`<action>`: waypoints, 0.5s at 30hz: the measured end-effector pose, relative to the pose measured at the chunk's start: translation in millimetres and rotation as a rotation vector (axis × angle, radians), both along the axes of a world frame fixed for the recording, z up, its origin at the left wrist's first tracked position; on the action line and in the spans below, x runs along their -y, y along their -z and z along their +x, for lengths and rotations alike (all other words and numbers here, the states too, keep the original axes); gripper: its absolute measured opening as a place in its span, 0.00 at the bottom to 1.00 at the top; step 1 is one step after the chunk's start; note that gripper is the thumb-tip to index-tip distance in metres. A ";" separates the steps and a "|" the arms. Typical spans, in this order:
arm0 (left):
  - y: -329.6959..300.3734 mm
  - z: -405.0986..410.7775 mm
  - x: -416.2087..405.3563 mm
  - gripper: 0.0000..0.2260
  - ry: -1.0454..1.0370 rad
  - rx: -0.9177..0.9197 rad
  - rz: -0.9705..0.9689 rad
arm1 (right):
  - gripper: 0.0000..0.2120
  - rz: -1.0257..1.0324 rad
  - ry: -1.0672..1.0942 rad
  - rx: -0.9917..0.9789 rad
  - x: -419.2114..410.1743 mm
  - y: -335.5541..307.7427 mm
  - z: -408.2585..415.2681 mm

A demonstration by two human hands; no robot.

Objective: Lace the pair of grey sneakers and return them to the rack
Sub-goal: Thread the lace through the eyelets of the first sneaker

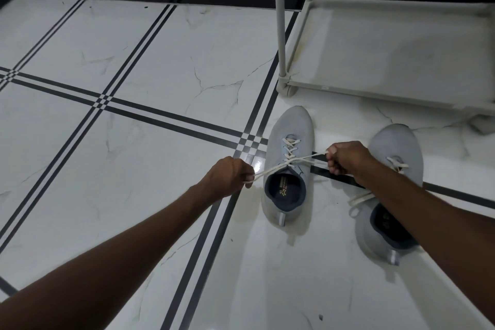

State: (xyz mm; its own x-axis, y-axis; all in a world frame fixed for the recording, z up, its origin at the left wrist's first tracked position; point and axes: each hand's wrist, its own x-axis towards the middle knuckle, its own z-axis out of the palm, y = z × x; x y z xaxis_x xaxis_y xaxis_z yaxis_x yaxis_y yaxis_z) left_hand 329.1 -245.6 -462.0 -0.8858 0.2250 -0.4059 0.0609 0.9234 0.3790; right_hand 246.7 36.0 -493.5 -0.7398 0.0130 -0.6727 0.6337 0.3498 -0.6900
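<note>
Two grey sneakers stand on the tiled floor, toes pointing away from me. The left sneaker [290,131] has a white lace [290,151] crossed through its eyelets. My left hand [227,175] is closed on one lace end, pulled out to the left. My right hand [345,157] is closed on the other lace end, pulled to the right. The two ends cross over the tongue and look taut. The right sneaker [396,142] lies partly under my right forearm, with loose white lace showing on it.
A pale grey shoe rack [375,88] stands just beyond the sneakers at the upper right, its bottom shelf bare and its upright poles [280,21] rising out of view. White marble tiles with black stripes cover the floor [134,61]. A black skirting runs along the wall.
</note>
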 end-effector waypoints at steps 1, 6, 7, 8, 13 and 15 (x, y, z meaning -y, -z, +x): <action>-2.7 -1.6 1.8 0.09 -0.033 0.024 0.046 | 0.14 0.036 -0.053 -0.075 -1.4 -1.4 -1.9; -15.9 -7.9 -0.8 0.13 -0.201 -0.042 0.190 | 0.12 0.463 -0.388 -0.384 -0.9 -21.5 -16.0; -20.7 -11.7 -6.2 0.14 -0.219 -0.079 0.185 | 0.13 0.483 -0.422 -0.410 4.1 -26.4 -16.9; -26.0 -16.3 -13.2 0.13 -0.225 -0.112 0.183 | 0.14 0.489 -0.470 -0.430 9.7 -30.6 -18.0; -39.5 -38.8 -64.3 0.10 -0.116 -0.199 0.272 | 0.12 0.536 -0.774 -0.468 8.1 -48.3 -17.4; -40.7 -44.6 -87.2 0.09 -0.025 -0.173 0.272 | 0.12 0.583 -0.854 -0.470 -10.8 -56.2 -14.9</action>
State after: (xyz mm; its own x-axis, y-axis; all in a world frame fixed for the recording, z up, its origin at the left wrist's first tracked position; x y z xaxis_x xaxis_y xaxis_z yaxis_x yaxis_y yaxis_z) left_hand 284.4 -158.4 -421.3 -0.9428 0.2823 -0.1771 0.1247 0.7917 0.5981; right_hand 231.8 46.8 -437.3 -0.8343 -0.3965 -0.3830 -0.2451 0.8891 -0.3865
